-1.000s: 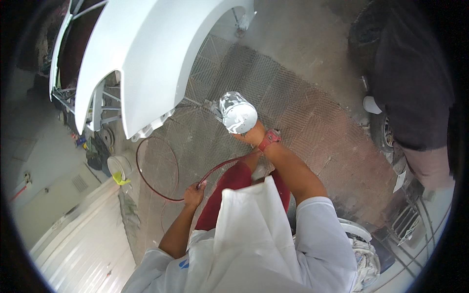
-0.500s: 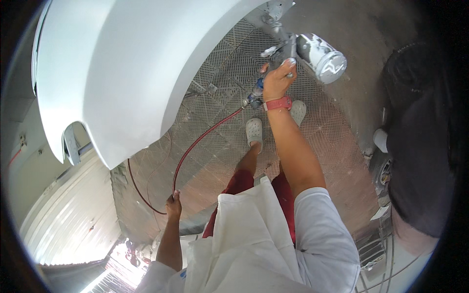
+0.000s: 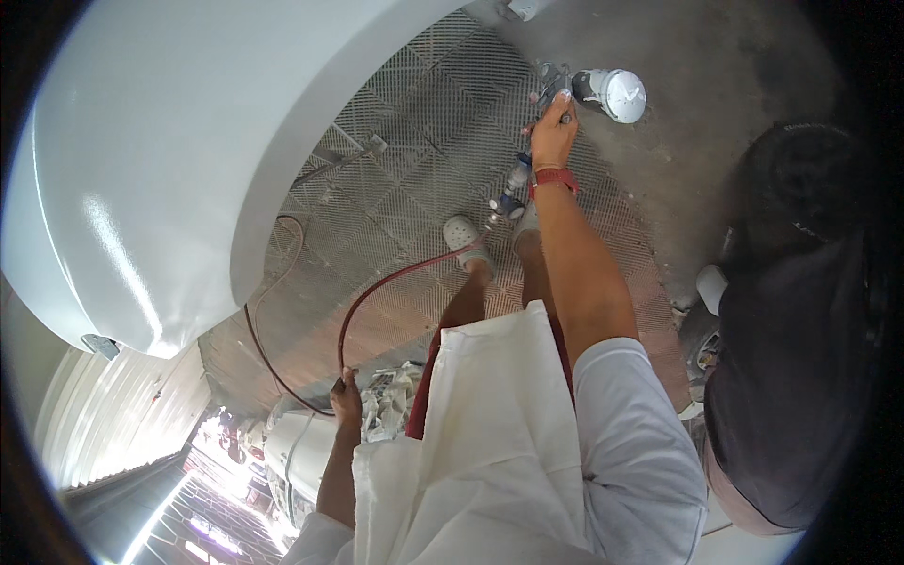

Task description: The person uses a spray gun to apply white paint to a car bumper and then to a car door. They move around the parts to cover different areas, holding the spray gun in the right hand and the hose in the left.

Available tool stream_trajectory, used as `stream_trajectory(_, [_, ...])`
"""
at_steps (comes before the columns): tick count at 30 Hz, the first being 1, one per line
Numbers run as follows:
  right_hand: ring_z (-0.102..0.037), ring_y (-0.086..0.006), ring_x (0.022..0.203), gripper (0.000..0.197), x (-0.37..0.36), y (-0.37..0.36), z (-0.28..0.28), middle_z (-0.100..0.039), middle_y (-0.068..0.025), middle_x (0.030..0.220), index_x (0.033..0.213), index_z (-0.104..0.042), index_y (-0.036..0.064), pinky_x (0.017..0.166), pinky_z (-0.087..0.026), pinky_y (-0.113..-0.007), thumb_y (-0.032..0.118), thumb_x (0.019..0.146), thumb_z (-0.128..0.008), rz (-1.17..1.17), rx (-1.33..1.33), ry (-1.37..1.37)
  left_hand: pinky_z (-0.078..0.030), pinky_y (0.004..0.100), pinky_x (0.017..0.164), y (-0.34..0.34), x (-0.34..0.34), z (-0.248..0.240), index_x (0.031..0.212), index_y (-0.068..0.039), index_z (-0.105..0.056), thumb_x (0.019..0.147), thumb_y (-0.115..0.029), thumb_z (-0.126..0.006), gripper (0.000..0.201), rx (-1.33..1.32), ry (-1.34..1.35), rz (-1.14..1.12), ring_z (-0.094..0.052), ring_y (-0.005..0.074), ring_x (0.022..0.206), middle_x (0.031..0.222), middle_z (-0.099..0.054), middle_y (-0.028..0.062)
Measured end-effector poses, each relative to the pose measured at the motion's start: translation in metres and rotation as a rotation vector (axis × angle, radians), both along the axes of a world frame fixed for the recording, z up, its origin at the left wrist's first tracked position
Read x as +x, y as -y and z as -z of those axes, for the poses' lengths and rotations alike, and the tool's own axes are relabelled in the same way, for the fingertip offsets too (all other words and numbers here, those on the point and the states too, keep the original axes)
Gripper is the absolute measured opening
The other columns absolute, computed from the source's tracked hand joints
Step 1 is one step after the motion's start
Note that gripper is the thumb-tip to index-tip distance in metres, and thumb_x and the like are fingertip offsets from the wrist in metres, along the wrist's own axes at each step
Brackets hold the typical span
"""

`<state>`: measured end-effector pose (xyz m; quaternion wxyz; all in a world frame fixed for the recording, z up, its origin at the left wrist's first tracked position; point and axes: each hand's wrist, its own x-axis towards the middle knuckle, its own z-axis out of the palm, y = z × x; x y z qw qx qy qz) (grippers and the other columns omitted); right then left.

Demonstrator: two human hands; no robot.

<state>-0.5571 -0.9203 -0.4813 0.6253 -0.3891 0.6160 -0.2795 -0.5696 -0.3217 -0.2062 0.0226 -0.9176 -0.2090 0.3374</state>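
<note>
A paint spray gun (image 3: 554, 81) is gripped in my right hand (image 3: 554, 137), well out ahead of me. Its paint cup (image 3: 617, 94), splashed with white, sticks out to the right. Below the wrist hang the gun's blue and metal air fittings (image 3: 511, 193), joined to a dark red air hose (image 3: 386, 280). That hose loops back to my left hand (image 3: 347, 397), whose fingers are wrapped round it low on the left side. A large white curved car body panel (image 3: 179, 160) fills the upper left, apart from the gun.
Grated floor matting (image 3: 424, 122) lies under my shoes (image 3: 466, 237). At the right stands a person in dark clothes (image 3: 791, 358), close to a wheel (image 3: 702, 344). A corrugated wall (image 3: 127, 410) and crumpled sheeting (image 3: 391, 400) are on the left.
My right hand and the spray gun have drawn away from the panel, slightly rightward. The view has shifted, showing the panel larger and lower. My left hand still holds the hose.
</note>
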Motion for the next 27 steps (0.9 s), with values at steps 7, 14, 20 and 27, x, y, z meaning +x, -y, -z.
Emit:
stream_trajectory(7, [-0.074, -0.0378, 0.112, 0.054, -0.062, 0.013, -0.011, -0.076, -0.0241, 0.123, 0.146, -0.065, 0.0042, 0.098, -0.055, -0.044, 0.042, 0.109, -0.058, -0.353, -0.258, -0.209, -0.055, 0.0479, 0.087, 0.079, -0.021, 0.042, 0.118, 0.001, -0.077, 0.105, -0.047, -0.062, 0.052, -0.246, -0.058, 0.211, -0.075, 0.0423, 0.098, 0.1, -0.076, 0.0279])
stream_trajectory(14, [-0.075, -0.0365, 0.111, 0.051, -0.093, 0.054, 0.077, -0.077, -0.0253, 0.116, 0.144, -0.068, 0.0122, 0.097, -0.055, -0.043, 0.045, 0.107, -0.06, -0.452, -0.474, -0.05, -0.056, 0.0528, 0.083, 0.168, -0.09, 0.1, 0.116, -0.001, -0.078, 0.102, -0.039, -0.069, 0.041, -0.292, -0.079, 0.345, -0.073, 0.0454, 0.093, 0.096, -0.074, 0.0269])
stream_trajectory(20, [-0.075, -0.0408, 0.107, 0.054, -0.081, 0.117, 0.155, -0.078, -0.0236, 0.111, 0.139, -0.071, 0.0124, 0.094, -0.057, -0.045, 0.053, 0.106, -0.06, -0.533, -0.345, -0.014, -0.053, 0.0526, 0.087, 0.246, -0.137, 0.132, 0.133, -0.008, -0.073, 0.101, -0.024, -0.07, 0.036, -0.22, 0.013, 0.566, -0.068, 0.0433, 0.097, 0.106, -0.068, 0.023])
stream_trajectory(27, [-0.071, -0.0262, 0.082, 0.042, -0.048, 0.208, 0.164, -0.076, -0.0144, 0.088, 0.123, -0.072, -0.0009, 0.079, -0.055, -0.04, 0.035, 0.111, -0.055, -0.254, -0.423, 0.129, -0.043, 0.0548, 0.102, 0.29, -0.151, 0.149, 0.155, -0.014, -0.055, 0.103, -0.03, -0.068, 0.056, -0.061, -0.07, 0.546, -0.06, 0.0418, 0.112, 0.121, -0.06, 0.0212])
